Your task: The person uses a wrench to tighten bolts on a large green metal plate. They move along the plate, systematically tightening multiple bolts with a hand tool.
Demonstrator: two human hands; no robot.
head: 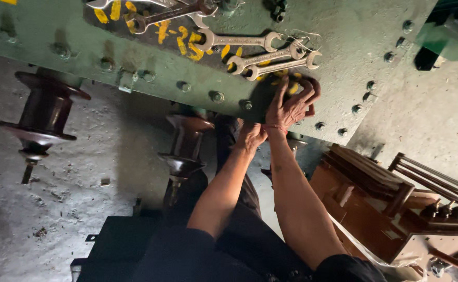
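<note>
A: Where are the hands?

B: The right hand [291, 104] lies on the green steel plate [343, 47], fingers curled as if around something small; what it grips is hidden beneath them. The left hand [251, 137] sits at the plate's bolted edge, fingers tucked under and out of sight, so I cannot tell its grip.

A: And the tools?

B: Open-ended spanners [270, 60] lie on the plate just above the right hand, apart from it. More spanners are cut off by the top edge.

A: Anything else?

B: Brown ribbed insulators [43, 117] stick out below the plate, and a brown coil assembly [375, 203] stands at right, partly cut off.
</note>
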